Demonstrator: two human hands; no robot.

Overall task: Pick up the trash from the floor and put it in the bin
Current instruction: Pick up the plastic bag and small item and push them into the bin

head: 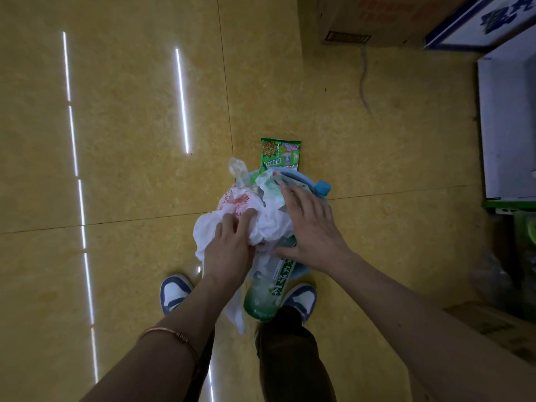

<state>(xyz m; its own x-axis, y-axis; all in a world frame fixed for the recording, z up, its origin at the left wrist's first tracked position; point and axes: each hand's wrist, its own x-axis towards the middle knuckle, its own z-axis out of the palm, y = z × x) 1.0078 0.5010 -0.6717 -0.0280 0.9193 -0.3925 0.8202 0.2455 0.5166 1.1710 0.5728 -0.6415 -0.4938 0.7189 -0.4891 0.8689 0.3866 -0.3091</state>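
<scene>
A small blue bin (295, 179) stands on the floor between my feet, heaped over its rim with trash. My left hand (229, 248) presses down on crumpled white plastic bags (269, 221), fingers bent into them. My right hand (307, 227) lies flat and spread over the heap's right side, thumb touching a green bottle (265, 294) that sticks out toward me. A clear crumpled bottle (238, 169) pokes up at the far left. A blue bottle cap (323, 188) shows at the far right rim. A green snack packet (280, 153) lies on the floor just beyond the bin.
Yellow tiled floor (130, 140) spreads to the left and ahead. A cardboard box (371, 21) sits far ahead on the right. A white and blue cabinet (507, 126) stands along the right, with dark boxes (493, 323) below it. My shoes (174, 291) flank the bin.
</scene>
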